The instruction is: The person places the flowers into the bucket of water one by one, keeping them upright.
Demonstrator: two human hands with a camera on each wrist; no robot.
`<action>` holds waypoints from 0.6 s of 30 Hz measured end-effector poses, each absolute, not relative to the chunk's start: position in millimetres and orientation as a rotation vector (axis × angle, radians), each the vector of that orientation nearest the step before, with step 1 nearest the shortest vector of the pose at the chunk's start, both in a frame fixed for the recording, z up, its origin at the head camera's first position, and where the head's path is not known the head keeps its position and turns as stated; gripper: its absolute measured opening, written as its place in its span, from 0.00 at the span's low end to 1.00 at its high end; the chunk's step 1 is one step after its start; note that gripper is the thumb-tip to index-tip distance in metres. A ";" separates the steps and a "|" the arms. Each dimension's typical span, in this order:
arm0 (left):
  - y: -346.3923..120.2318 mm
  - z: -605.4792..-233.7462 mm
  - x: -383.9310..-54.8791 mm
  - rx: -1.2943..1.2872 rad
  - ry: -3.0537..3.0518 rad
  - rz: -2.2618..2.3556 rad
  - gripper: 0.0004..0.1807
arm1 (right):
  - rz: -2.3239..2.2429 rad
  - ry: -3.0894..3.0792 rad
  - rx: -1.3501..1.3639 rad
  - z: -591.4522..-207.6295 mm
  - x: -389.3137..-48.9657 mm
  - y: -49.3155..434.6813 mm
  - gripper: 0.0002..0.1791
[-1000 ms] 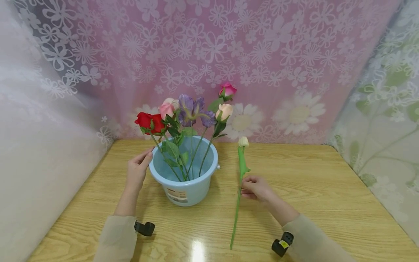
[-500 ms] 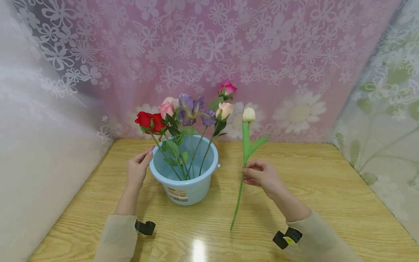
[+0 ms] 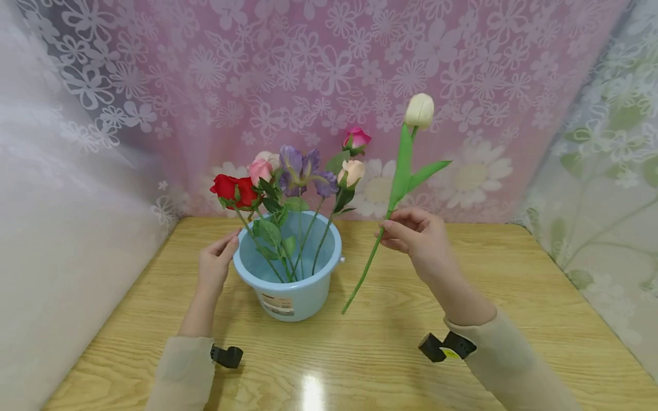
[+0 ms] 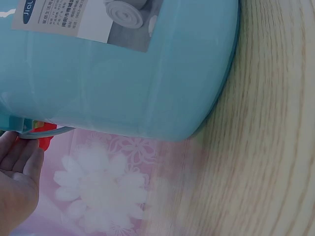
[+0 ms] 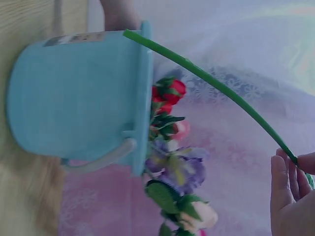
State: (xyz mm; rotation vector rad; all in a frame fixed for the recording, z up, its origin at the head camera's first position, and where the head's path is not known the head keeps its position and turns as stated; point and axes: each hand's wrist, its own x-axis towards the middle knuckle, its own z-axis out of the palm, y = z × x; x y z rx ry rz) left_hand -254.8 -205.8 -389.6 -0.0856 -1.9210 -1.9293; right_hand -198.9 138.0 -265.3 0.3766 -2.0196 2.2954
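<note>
A light-blue bucket (image 3: 298, 302) holds several artificial flowers: a red rose (image 3: 233, 191), a pink rose (image 3: 261, 171), a purple iris (image 3: 303, 171), a peach rosebud (image 3: 352, 172) and a magenta rose (image 3: 357, 138). My left hand (image 3: 216, 262) grips the bucket's left rim between thumb and fingers; in the left wrist view the fingers (image 4: 22, 155) are by the rim and handle. With thumb and fingertips, my right hand (image 3: 418, 234) pinches the green stem of a white tulip (image 3: 419, 111). The tulip leans right, held above the table, its stem end (image 5: 147, 42) pointing down toward the bucket.
The wooden table (image 3: 488, 297) carries the bucket left of centre. A pink floral curtain (image 3: 288, 68) hangs along the back edge, with pale curtains (image 3: 61, 205) at the sides. The bucket's handle (image 5: 106, 160) hangs down outside its wall.
My right hand has raised the tulip from low over the table, tilting its bloom up and to the right; the stem end has lifted and swung left. My left hand stays on the bucket rim.
</note>
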 end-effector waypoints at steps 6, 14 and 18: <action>-206.1 -388.6 -254.7 -0.098 -1.933 -1.935 0.19 | 2.332 -1.875 0.355 -240.9 -203.1 123.6 0.06; -206.9 -388.1 -253.6 -0.122 -1.955 -1.916 0.19 | 2.308 -1.789 0.365 -243.6 -222.0 100.0 0.04; -207.1 -388.5 -252.7 -0.123 -1.947 -1.924 0.19 | 2.259 -1.867 0.374 -256.5 -231.2 87.1 0.05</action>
